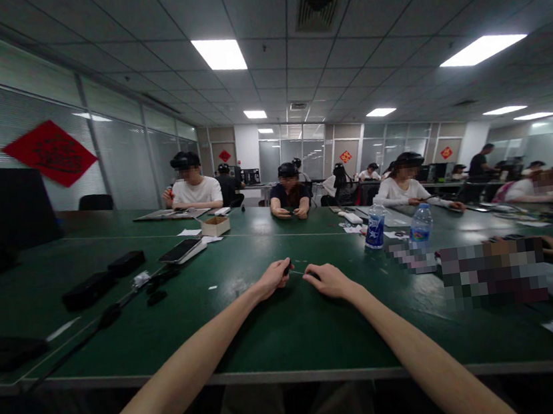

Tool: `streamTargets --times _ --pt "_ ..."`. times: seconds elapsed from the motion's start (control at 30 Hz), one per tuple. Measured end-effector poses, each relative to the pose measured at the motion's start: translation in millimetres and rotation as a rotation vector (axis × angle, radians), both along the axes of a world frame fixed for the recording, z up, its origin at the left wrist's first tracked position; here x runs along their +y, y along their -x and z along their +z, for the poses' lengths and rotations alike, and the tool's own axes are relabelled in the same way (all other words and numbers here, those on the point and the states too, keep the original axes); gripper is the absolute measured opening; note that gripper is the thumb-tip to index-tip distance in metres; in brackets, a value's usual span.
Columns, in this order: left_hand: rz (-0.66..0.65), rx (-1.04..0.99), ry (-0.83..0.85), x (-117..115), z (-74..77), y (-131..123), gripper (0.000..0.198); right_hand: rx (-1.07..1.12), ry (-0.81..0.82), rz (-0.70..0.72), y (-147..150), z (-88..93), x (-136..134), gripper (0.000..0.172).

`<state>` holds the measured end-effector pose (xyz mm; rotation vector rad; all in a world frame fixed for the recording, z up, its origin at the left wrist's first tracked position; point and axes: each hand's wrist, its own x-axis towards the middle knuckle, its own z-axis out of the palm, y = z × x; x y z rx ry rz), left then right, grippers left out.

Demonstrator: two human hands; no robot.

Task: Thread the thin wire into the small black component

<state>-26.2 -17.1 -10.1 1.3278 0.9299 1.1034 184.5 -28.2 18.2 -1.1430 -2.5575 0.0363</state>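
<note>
A small dark object [288, 267] seems to be pinched between the left hand's [270, 280] fingertips, though it is too small to identify. The right hand [329, 281] is held just beside it, over a green workbench [292, 333] — its grip cannot be told.

Nothing legible, calligraphy on red diamond poster [49, 154] too blurred, blue bottle label [374, 227] too small
</note>
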Motion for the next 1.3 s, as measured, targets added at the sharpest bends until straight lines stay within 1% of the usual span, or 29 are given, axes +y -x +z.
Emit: streamTargets --times 0.23,0.43,0.63,0.9,1.3 --pt "-0.01 -0.004 -0.008 -2.0 0.9 0.9 0.042 0.003 -0.005 0.012 -0.7 0.1 -0.3 0.036" --pt "0.008 0.004 -0.006 -1.9 1.5 -0.6 0.04 -0.01 -0.003 -0.008 0.1 1.6 -1.7 0.036" --pt "-0.015 -0.017 -0.011 0.8 -0.3 0.7 0.04 -0.01 -0.019 -0.021 0.5 -1.0 -0.5 0.038" --pt "0.003 -0.014 -0.031 3.9 -1.9 0.1 0.038 -0.069 -0.032 -0.107 3.8 -1.2 -1.5 0.042" --pt "0.014 -0.022 -0.017 1.4 0.9 0.8 0.037 -0.08 -0.054 -0.141 4.2 -2.3 0.2 0.045"
